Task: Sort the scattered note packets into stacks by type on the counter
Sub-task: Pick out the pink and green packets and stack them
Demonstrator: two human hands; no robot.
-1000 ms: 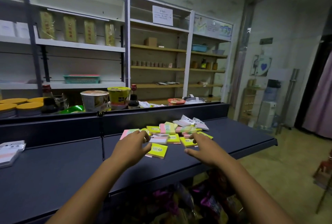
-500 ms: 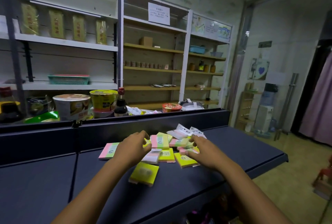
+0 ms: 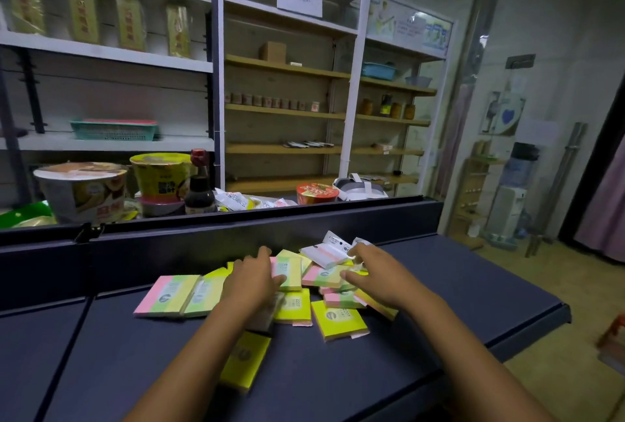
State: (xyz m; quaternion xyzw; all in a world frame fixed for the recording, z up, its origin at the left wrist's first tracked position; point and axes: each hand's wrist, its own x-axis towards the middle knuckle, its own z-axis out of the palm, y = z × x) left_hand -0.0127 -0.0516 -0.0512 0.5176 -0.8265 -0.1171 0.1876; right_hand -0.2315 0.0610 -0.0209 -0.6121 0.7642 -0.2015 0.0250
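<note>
**Hands moved deeper into the pile**

Since a second before, both hands had reached further up the frame into the note packets at centre of the dark surface. The left hand lay on a striped packet, its fingers spread and flat; the right hand pressed loosely curled fingers onto another. A yellow packet sat apart, lower centre. Sorting had barely begun.

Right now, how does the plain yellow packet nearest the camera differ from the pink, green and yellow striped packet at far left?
The plain yellow packet is one colour; the striped packet shows three bands. The yellow one lies alone, partly under the left forearm; the striped one abuts another packet, uncovered. Both lie flat on the dark counter.
</note>
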